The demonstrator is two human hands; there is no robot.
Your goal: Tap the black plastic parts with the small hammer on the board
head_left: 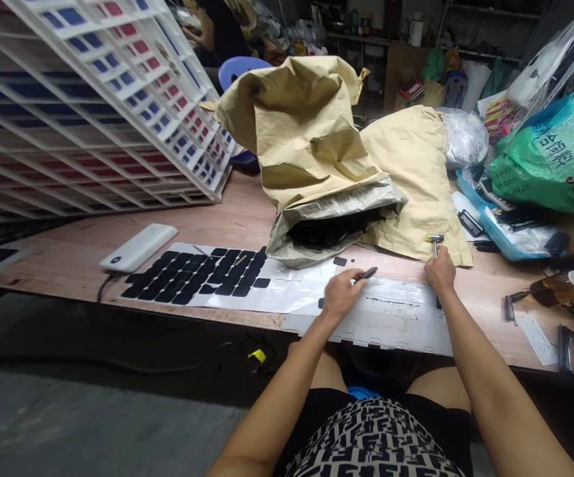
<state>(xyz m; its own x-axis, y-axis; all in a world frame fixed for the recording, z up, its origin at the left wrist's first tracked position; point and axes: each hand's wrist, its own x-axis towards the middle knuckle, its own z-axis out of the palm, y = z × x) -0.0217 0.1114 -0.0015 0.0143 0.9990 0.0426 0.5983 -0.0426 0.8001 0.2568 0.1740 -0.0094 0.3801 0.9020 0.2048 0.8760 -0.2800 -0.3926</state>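
Note:
My left hand (340, 294) rests on a white sheet (390, 311) at the table's front edge, fingers closed round a thin black piece (366, 273) that sticks out to the right. My right hand (439, 271) is closed on the handle of a small metal hammer (434, 241), whose head stands up above the fist. One loose black square (339, 261) lies just beyond my left hand. To the left, several black squares (202, 275) lie packed in rows on a white sheet.
An open tan paper sack (311, 146) with dark parts inside stands behind the sheet. A white power bank (138, 247) lies at the left, below leaning white racks (93, 99). Green bag (555, 159), blue tray and small tools crowd the right. Another person sits far back.

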